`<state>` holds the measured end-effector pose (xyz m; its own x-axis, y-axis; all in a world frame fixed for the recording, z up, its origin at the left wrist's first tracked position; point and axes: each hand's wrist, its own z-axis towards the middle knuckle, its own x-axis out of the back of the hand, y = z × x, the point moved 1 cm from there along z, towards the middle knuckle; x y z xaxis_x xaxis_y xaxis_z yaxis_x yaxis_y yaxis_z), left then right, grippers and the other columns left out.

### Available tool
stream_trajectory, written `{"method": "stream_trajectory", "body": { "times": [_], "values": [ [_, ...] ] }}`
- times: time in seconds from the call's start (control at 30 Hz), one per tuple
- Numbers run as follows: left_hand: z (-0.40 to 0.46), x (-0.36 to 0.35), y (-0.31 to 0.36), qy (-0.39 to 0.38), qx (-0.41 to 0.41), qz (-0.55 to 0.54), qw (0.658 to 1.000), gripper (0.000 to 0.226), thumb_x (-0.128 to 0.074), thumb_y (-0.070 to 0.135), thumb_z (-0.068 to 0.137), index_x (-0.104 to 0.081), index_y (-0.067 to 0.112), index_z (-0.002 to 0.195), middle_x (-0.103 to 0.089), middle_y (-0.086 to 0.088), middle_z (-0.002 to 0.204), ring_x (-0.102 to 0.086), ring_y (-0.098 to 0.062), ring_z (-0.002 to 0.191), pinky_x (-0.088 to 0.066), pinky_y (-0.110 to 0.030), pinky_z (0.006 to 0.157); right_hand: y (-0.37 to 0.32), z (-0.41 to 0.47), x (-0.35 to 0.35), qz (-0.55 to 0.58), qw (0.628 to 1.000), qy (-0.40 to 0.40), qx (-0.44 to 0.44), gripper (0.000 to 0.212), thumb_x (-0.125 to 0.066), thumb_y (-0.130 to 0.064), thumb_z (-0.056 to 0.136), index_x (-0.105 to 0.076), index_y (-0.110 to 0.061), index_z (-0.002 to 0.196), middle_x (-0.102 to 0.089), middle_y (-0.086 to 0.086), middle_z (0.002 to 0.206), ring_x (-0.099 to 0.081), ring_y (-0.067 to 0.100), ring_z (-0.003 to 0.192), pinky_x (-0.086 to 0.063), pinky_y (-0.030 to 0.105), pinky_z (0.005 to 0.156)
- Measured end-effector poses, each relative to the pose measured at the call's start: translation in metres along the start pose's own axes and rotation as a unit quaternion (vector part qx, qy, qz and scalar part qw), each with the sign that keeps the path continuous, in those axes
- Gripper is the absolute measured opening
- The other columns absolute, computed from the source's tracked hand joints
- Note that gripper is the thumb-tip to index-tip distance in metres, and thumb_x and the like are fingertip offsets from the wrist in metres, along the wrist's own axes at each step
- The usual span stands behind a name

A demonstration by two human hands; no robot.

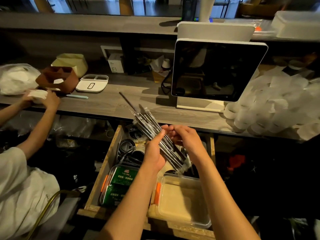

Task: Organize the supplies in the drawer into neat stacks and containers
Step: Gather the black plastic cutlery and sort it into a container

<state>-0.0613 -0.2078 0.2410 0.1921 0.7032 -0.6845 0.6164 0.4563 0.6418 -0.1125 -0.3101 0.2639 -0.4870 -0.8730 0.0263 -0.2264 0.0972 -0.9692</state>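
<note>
A bundle of black straws in clear wrappers (149, 122) slants above the open wooden drawer (102, 172). My left hand (155, 150) grips the bundle from below, fingers curled round it. My right hand (183, 137) pinches the straws from the right side. In the drawer lie black cup lids (127, 144), a clear box with green packets (121, 181) and a clear container (183, 196) with a pale bottom and an orange clip.
A white screen on a stand (218, 70) sits on the grey counter (112, 101). Stacked clear cups (270, 108) lie at the right. Another person's hands (41, 99) hold a white bag at the left, near a brown caddy (57, 78) and a white tray (92, 83).
</note>
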Motion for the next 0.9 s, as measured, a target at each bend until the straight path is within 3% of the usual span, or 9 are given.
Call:
{"method": "stream_trajectory", "body": {
  "times": [0.07,0.17,0.27,0.33,0.43,0.6,0.7,0.8,0.9],
  "values": [
    [0.003,0.007,0.013,0.014,-0.010,-0.058,0.998,0.020,-0.058,0.014,0.088,-0.066,0.009,0.105,-0.071,-0.007,0.092,-0.071,-0.020,0.090,-0.055,-0.036,0.085,0.003,-0.002,-0.009,-0.038,0.999,0.010,-0.016,0.025,-0.053,-0.025,0.099,-0.076,-0.016,0.098,-0.074,0.000,0.088,-0.068,0.012,0.085,-0.053,0.027,0.079],
    [0.010,0.019,0.029,0.039,-0.024,-0.082,0.996,0.018,-0.053,0.007,0.096,-0.064,0.010,0.110,-0.074,-0.008,0.095,-0.073,-0.021,0.100,-0.056,-0.031,0.080,0.006,-0.009,-0.027,-0.047,0.999,0.010,-0.002,0.018,-0.059,-0.025,0.097,-0.077,-0.019,0.095,-0.075,-0.004,0.088,-0.070,0.005,0.084,-0.054,0.022,0.075],
    [0.014,0.027,0.039,0.031,-0.019,-0.051,0.998,0.019,-0.050,0.004,0.099,-0.064,0.011,0.109,-0.076,-0.010,0.102,-0.068,-0.024,0.114,-0.051,-0.039,0.097,0.007,-0.012,-0.047,-0.067,0.997,0.007,0.036,0.010,-0.066,-0.025,0.093,-0.076,-0.023,0.095,-0.075,-0.004,0.085,-0.071,0.008,0.081,-0.057,0.023,0.073],
    [0.014,0.030,0.044,0.014,0.013,-0.048,0.999,0.019,-0.050,0.005,0.099,-0.064,0.012,0.110,-0.076,-0.011,0.104,-0.067,-0.026,0.116,-0.049,-0.041,0.101,0.007,-0.011,-0.057,-0.080,0.995,0.008,0.052,0.008,-0.069,-0.023,0.091,-0.076,-0.024,0.095,-0.076,-0.003,0.083,-0.072,0.010,0.078,-0.059,0.026,0.071],
    [0.014,0.035,0.052,-0.002,0.058,-0.063,0.996,0.018,-0.049,0.009,0.100,-0.064,0.012,0.109,-0.075,-0.010,0.102,-0.070,-0.025,0.110,-0.054,-0.038,0.091,0.008,-0.009,-0.066,-0.067,0.997,0.014,0.040,0.013,-0.067,-0.023,0.093,-0.076,-0.016,0.093,-0.075,0.004,0.080,-0.073,0.018,0.075,-0.058,0.029,0.067],
    [0.019,0.046,0.061,0.000,0.097,-0.074,0.993,0.016,-0.053,0.013,0.099,-0.066,0.009,0.107,-0.073,-0.009,0.092,-0.073,-0.022,0.090,-0.061,-0.033,0.078,0.019,-0.006,-0.075,-0.082,0.997,-0.003,-0.001,0.027,-0.056,-0.030,0.099,-0.071,-0.007,0.096,-0.072,0.016,0.087,-0.071,0.031,0.081,-0.057,0.043,0.075],
    [0.022,0.052,0.062,0.011,0.104,-0.061,0.993,0.015,-0.053,0.012,0.099,-0.068,0.011,0.104,-0.072,-0.007,0.087,-0.073,-0.021,0.082,-0.060,-0.033,0.073,0.025,-0.003,-0.078,-0.083,0.996,-0.009,-0.020,0.030,-0.053,-0.026,0.100,-0.070,-0.002,0.096,-0.070,0.018,0.085,-0.066,0.024,0.072,-0.052,0.037,0.068],
    [0.026,0.060,0.064,0.030,0.109,-0.073,0.991,0.015,-0.051,0.012,0.101,-0.066,0.012,0.106,-0.072,-0.006,0.088,-0.072,-0.019,0.081,-0.057,-0.033,0.075,0.029,-0.003,-0.082,-0.100,0.994,0.009,-0.031,0.027,-0.057,-0.026,0.098,-0.071,-0.004,0.093,-0.070,0.007,0.079,-0.065,0.011,0.067,-0.050,0.025,0.063],
    [0.031,0.066,0.068,0.041,0.103,-0.082,0.990,0.017,-0.048,0.011,0.103,-0.064,0.012,0.108,-0.073,-0.007,0.099,-0.074,-0.018,0.088,-0.054,-0.035,0.080,0.032,-0.005,-0.087,-0.211,0.968,0.133,0.032,0.016,-0.073,-0.029,0.086,-0.071,-0.019,0.099,-0.068,-0.010,0.090,-0.063,-0.001,0.079,-0.048,0.017,0.070]
  ]
}}
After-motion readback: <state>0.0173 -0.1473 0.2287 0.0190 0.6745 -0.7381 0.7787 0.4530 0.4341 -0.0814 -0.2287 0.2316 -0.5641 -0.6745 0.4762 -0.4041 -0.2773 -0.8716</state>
